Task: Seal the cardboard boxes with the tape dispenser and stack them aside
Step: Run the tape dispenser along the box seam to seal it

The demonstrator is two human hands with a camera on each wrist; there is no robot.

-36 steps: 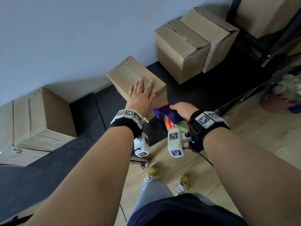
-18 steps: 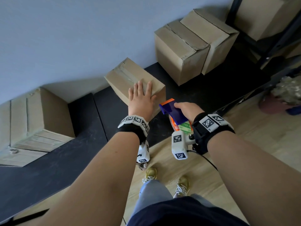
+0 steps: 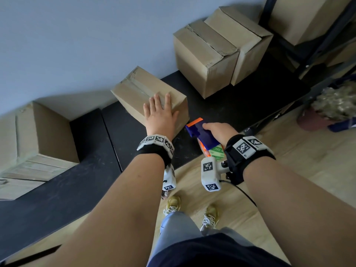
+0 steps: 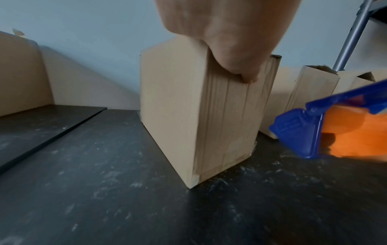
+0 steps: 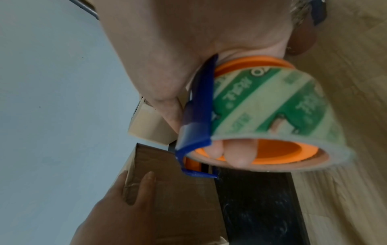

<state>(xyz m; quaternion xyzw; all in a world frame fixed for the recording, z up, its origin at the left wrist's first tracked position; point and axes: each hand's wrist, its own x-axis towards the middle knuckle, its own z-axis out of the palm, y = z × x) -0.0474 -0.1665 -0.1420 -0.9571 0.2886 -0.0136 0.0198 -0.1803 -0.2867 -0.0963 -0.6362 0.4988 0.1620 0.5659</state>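
A small cardboard box stands on the black table, with a strip of tape along its top seam. My left hand lies flat on the near end of the box top, fingers straight. To its right my right hand grips a blue and orange tape dispenser, loaded with a green-printed tape roll. The dispenser hangs in the air just off the box's near right corner, apart from it.
Two taller boxes stand side by side at the back right, against the wall. A large box sits at the left on the table. A dark metal rack holding another box rises at the far right. Wooden floor and my shoes lie below.
My right hand has drawn the dispenser back and to the right, away from the box's near edge. My left hand has stayed flat on the box top.
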